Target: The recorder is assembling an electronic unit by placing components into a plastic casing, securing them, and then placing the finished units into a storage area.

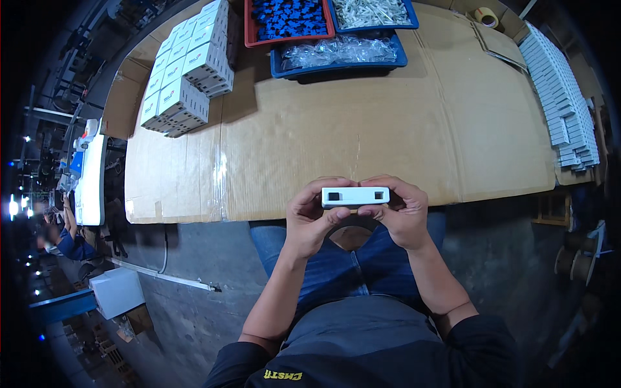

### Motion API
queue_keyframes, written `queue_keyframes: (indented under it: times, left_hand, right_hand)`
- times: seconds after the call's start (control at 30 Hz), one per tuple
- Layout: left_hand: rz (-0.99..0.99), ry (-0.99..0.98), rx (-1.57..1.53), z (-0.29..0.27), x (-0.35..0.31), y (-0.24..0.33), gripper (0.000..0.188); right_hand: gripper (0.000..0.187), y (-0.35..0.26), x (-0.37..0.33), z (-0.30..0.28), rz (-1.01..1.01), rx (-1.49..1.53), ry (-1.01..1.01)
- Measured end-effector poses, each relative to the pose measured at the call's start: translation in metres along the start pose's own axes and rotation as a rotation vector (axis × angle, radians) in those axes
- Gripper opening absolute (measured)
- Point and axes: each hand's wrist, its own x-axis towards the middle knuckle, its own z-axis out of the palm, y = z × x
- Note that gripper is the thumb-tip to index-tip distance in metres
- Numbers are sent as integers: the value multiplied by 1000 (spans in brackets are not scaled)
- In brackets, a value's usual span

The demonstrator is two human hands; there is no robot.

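Held between both hands, just over the table's near edge, is a small white rectangular plastic housing. Two square dark openings show on the face turned toward me, one near each end. My left hand grips its left end, thumb below and fingers above. On the opposite end my right hand is closed the same way, with the thumb along the lower edge. The fingers' far side is hidden behind the housing.
Cardboard covers the table. Stacked white boxes stand at the far left. At the back sit a red bin of blue parts, a blue bin of white parts and a blue tray of clear parts. White pieces line the right.
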Motion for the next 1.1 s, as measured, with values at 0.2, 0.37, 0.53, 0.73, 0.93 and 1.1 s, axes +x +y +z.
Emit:
queue_keyframes:
  times: [0.2,0.37,0.53,0.73,0.93,1.1]
  left_hand:
    - [-145,83,36,-2,-3,1,37]
    - [-219,125,158,-1,-1,-3,45]
    - [-739,232,-262,-5,6,-1,66]
    - [-943,-103,-767,-22,-12,-27,49]
    - [-609,367,-461,-10,-4,-34,31]
    - [-89,380,99,3,1,-42,35]
  right_hand:
    - [31,-1,-1,-4,43,-43,15]
    - [30,5,-2,0,144,-8,67]
    - [34,4,9,0,209,155,91]
    - [41,15,10,-11,239,26,101]
    - [51,34,5,-9,63,-189,197]
    - [91,30,-10,5,204,-297,55]
